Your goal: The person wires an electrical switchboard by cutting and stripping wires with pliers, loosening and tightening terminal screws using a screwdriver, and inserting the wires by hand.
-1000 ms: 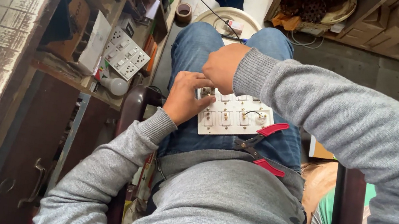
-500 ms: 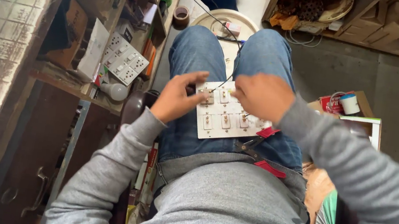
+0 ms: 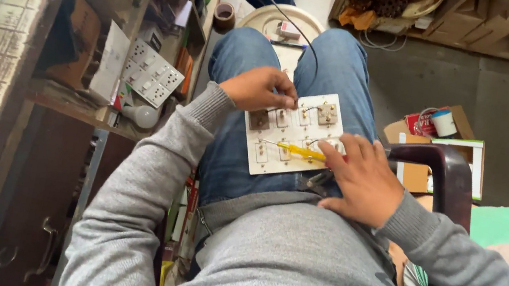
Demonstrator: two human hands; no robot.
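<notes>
While the person sits with a white switch board [image 3: 292,135] resting face-down on the lap at the centre of the frame, both hands work on its back. The left hand [image 3: 261,88] lies at the board's upper left edge with its fingers curled and pinched together on a fitting there; what the fingertips grip is too small to tell. The right hand [image 3: 363,179] rests at the board's lower right edge, fingers spread and loosely bent, with their tips touching the end of a yellow-handled screwdriver [image 3: 297,150] that lies across the lower part of the board. A black cable [image 3: 287,17] runs from the top of the frame down to the board's upper edge. Beyond the knees sits a round white lid [image 3: 263,20]. At the left, a wooden shelf [image 3: 72,105] carries another white switch plate [image 3: 152,74] and a light bulb [image 3: 142,116]. At the right, a dark chair arm [image 3: 445,171] curves beside a cardboard box [image 3: 434,133].
</notes>
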